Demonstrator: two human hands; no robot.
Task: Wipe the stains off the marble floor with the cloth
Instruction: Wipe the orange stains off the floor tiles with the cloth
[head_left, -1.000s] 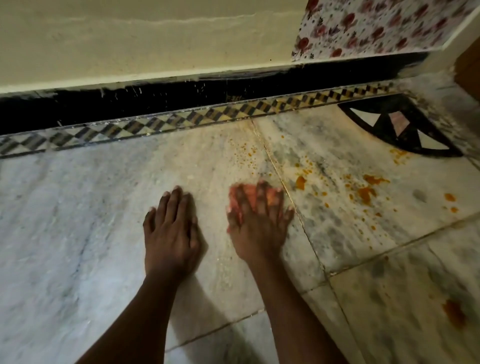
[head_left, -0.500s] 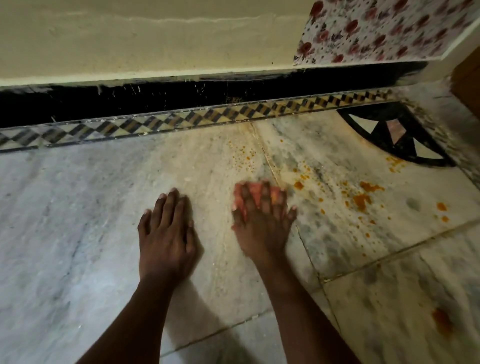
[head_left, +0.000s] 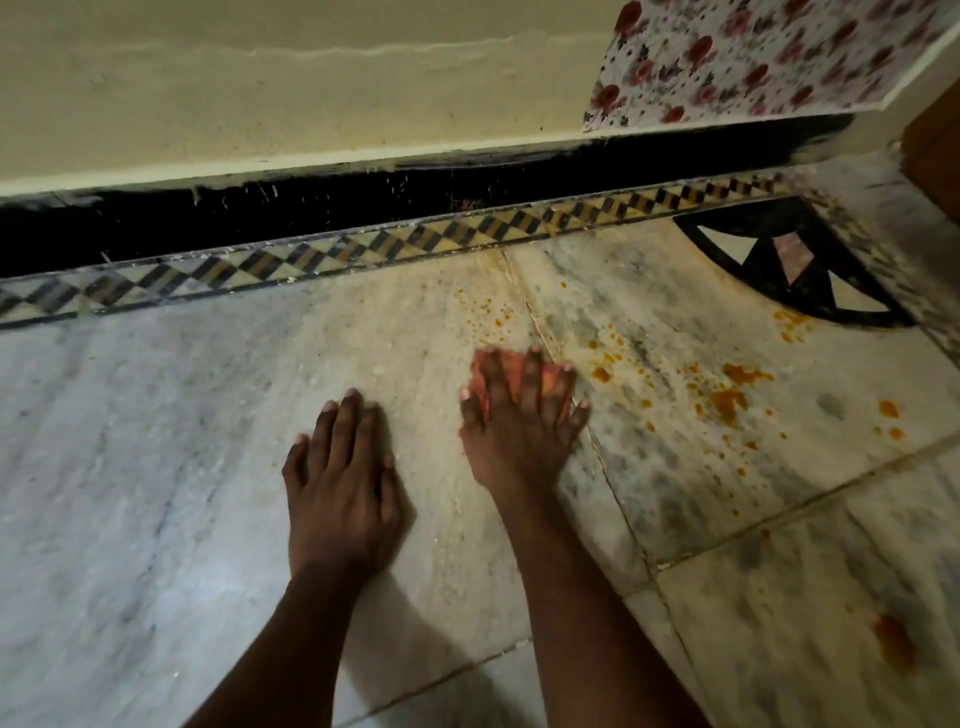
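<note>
Where orange stains dot marble floor, right hand flattens cloth; left hand released.

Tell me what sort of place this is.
Probably a room in a home, seen at floor level: a veined marble floor with a checkered inlay border, a painted wall above a black skirting, and floral fabric hanging nearby.

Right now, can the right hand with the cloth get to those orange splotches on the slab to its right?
Probably yes. The right hand presses the cloth flat, and only bare marble floor separates it from the orange stains.
</note>
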